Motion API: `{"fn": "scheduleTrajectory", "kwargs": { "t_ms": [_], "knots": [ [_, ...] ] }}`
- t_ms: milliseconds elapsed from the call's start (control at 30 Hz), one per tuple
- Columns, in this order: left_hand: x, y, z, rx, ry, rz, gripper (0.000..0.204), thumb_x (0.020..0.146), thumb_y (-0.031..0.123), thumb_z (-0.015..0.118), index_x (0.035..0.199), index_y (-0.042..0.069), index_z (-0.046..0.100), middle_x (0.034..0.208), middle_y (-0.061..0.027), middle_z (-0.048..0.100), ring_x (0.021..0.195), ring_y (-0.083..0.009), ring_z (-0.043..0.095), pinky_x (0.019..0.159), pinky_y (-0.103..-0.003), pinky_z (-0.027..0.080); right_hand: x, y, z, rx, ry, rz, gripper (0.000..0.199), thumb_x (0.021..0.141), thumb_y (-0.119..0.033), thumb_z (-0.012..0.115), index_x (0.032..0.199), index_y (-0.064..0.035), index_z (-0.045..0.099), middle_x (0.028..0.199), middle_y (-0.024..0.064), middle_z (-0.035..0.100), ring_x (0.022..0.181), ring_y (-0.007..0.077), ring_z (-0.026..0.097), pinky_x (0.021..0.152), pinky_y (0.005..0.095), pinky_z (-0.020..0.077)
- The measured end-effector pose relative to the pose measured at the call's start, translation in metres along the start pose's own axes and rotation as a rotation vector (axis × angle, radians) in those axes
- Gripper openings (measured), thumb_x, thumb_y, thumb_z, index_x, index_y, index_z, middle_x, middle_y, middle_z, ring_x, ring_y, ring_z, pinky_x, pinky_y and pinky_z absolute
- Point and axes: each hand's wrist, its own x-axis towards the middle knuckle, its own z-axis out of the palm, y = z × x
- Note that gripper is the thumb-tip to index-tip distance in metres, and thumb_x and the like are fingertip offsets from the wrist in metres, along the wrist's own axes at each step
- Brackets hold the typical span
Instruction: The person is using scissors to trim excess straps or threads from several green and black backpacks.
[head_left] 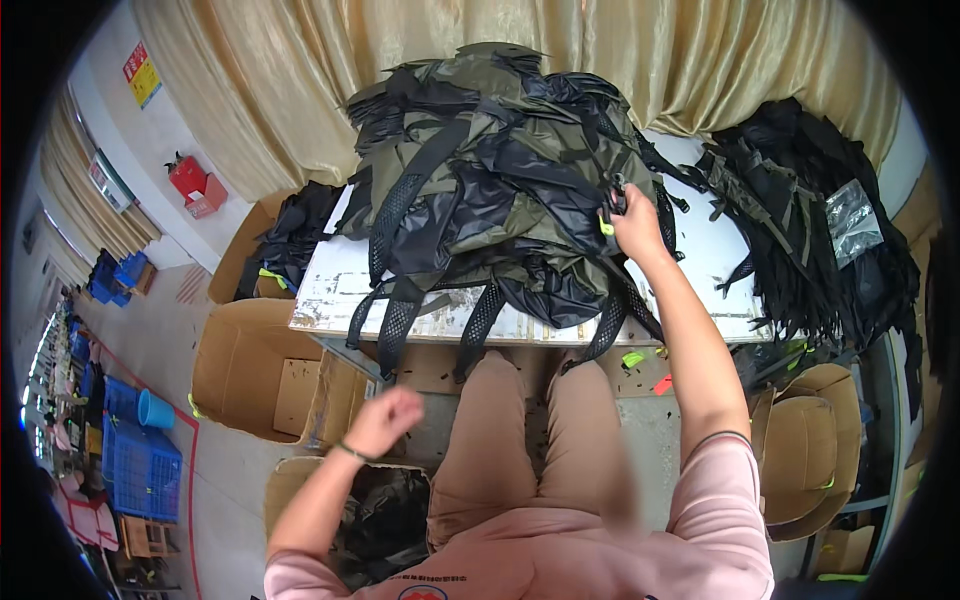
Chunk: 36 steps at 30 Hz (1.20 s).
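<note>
Black and olive-green backpacks (520, 190) lie in a heap on the white table (320, 285). Padded mesh shoulder straps (400, 215) hang from the heap, some over the table's front edge. My right hand (638, 225) is at the heap's right side, closed on a small black piece (617, 196) whose exact kind I cannot make out. A yellow-green bit (606, 226) shows beside those fingers. Away from the bags, my left hand (385, 420) is in the air left of my knees, slightly blurred, its fingers curled with nothing visible in them.
More black bags and straps (800, 210) are piled at the right, with a clear plastic bag (853, 225) on them. Cardboard boxes stand by the table at the left (255, 370) and right (815, 440). Another box (290, 485) with dark material is beside my left leg.
</note>
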Motion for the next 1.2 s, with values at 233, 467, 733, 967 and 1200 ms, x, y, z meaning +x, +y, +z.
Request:
{"fn": "scheduleTrajectory", "kwargs": {
  "t_ms": [233, 467, 733, 967, 1200],
  "knots": [
    [0.165, 0.129, -0.037, 0.031, 0.535, 0.443, 0.049, 0.082, 0.026, 0.071, 0.12, 0.004, 0.051, 0.12, -0.012, 0.049, 0.107, -0.0198, 0.05, 0.087, -0.029, 0.043, -0.126, -0.09, -0.087, 0.386, -0.452, -0.023, 0.025, 0.074, -0.003, 0.073, 0.082, -0.0071, 0.051, 0.077, -0.003, 0.05, 0.074, 0.0073, 0.049, 0.067, 0.0239, 0.0428],
    [0.257, 0.169, -0.01, 0.421, 0.612, 0.47, 0.061, 0.076, 0.037, 0.074, 0.123, 0.006, 0.05, 0.114, -0.0171, 0.053, 0.108, -0.0331, 0.054, 0.092, -0.039, 0.044, -0.21, -0.043, -0.11, 0.147, -0.645, -0.14, 0.027, 0.065, 0.01, 0.066, 0.085, -0.0012, 0.053, 0.075, 0.0031, 0.051, 0.071, 0.013, 0.051, 0.065, 0.0277, 0.0435],
    [0.225, 0.131, -0.01, 0.216, 0.512, 0.332, 0.026, 0.079, 0.024, 0.069, 0.092, 0.003, 0.059, 0.082, -0.0173, 0.059, 0.081, -0.0342, 0.058, 0.072, -0.037, 0.046, -0.231, -0.013, -0.129, 0.226, -0.539, 0.274, 0.024, 0.071, 0.016, 0.059, 0.084, -0.0025, 0.05, 0.077, -0.001, 0.05, 0.078, 0.0055, 0.051, 0.067, 0.022, 0.0452],
    [0.221, 0.133, -0.033, -0.427, 0.632, 0.247, 0.022, 0.09, 0.016, 0.064, 0.103, 0.0, 0.057, 0.085, -0.0008, 0.06, 0.074, -0.0104, 0.052, 0.07, -0.026, 0.044, -0.199, -0.004, -0.109, -0.058, -0.171, -0.072, 0.027, 0.064, 0.012, 0.06, 0.085, -0.0029, 0.051, 0.079, 0.0088, 0.058, 0.07, 0.0207, 0.059, 0.066, 0.0326, 0.0469],
    [0.258, 0.188, -0.032, -0.252, 1.051, 0.642, 0.022, 0.091, 0.016, 0.062, 0.099, 0.002, 0.048, 0.084, -0.004, 0.053, 0.076, -0.0126, 0.048, 0.074, -0.027, 0.043, -0.052, -0.025, -0.138, -0.207, 0.561, -0.237, 0.028, 0.064, 0.008, 0.059, 0.086, -0.0058, 0.053, 0.078, 0.0105, 0.06, 0.076, 0.0331, 0.057, 0.068, 0.0394, 0.0459]
  ]
}}
